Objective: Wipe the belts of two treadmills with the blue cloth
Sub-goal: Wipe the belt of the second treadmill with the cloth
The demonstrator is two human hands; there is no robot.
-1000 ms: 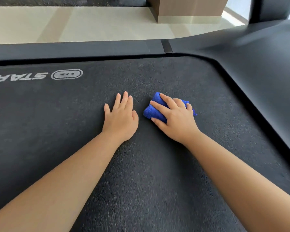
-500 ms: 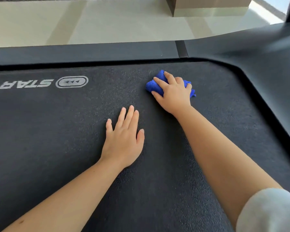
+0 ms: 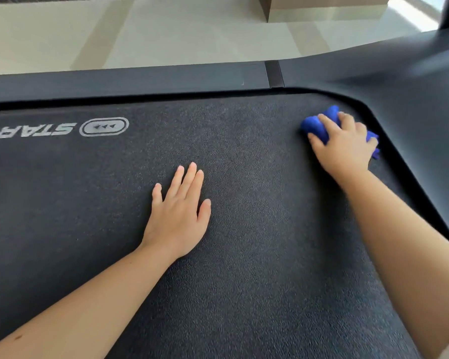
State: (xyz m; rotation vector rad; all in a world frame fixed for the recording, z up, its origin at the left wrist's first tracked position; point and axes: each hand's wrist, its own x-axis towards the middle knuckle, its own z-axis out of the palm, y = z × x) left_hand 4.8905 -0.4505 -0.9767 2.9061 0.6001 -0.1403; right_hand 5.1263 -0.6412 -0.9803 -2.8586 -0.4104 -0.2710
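Observation:
A dark textured treadmill belt fills most of the view, with a white logo printed near its far left. My right hand presses a bunched blue cloth onto the belt at its far right corner, close to the curved edge. The fingers cover most of the cloth; a bit of it sticks out past the hand on the right. My left hand lies flat on the middle of the belt, palm down, fingers together, holding nothing.
A dark plastic side rail runs along the belt's far edge and widens into a sloped cover on the right. Beyond it lies pale tiled floor and the base of a brown block.
My right hand has slid the cloth away from me and then right, into the belt's far right corner. My left hand has stayed flat on the belt.

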